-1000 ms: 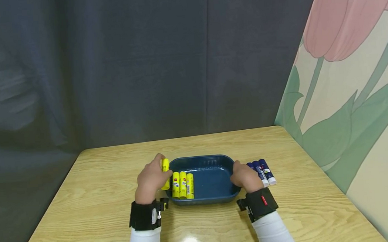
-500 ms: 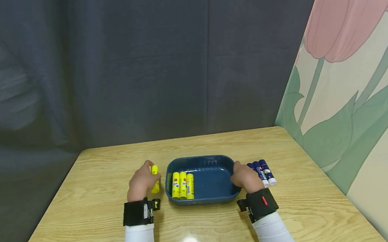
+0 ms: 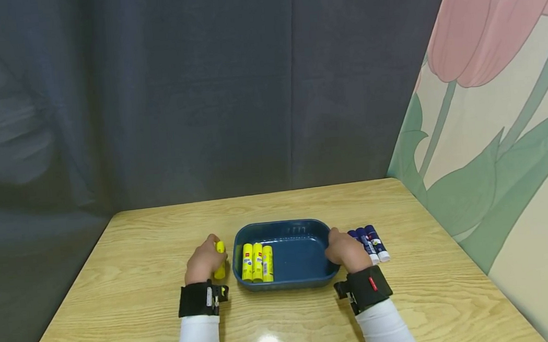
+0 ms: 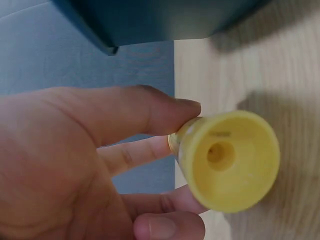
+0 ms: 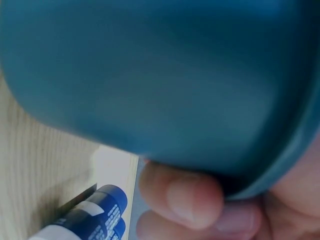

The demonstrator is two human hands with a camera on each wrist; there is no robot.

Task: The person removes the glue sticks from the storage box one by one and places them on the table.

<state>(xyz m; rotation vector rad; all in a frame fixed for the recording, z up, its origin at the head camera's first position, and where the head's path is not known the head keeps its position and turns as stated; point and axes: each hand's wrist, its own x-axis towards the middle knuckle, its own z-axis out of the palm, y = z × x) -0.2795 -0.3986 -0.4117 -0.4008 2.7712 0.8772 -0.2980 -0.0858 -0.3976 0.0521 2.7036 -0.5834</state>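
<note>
My left hand (image 3: 204,260) pinches a yellow glue stick (image 3: 220,270) just left of a dark blue dish (image 3: 303,262). In the left wrist view, the glue stick's hollow round end (image 4: 235,160) faces the camera, low over the wood, with the thumb on one side and fingers on the other. The dish holds 3 more yellow glue sticks (image 3: 257,262), side by side along its left end. At the dish's right end, my right hand (image 3: 347,250) grips the rim. Its fingertips (image 5: 182,197) curl under the lip in the right wrist view.
Blue glue sticks with white ends (image 3: 376,243) lie in a row on the table right of the dish, partly hidden by the right hand. Behind the wooden table (image 3: 164,225) hangs a dark curtain (image 3: 212,91). A wall with painted tulips (image 3: 503,151) stands at the right.
My left hand has carried the yellow glue stick left, away from the dish's left rim, and lowered it toward the table. The right hand and the dish have stayed in place.
</note>
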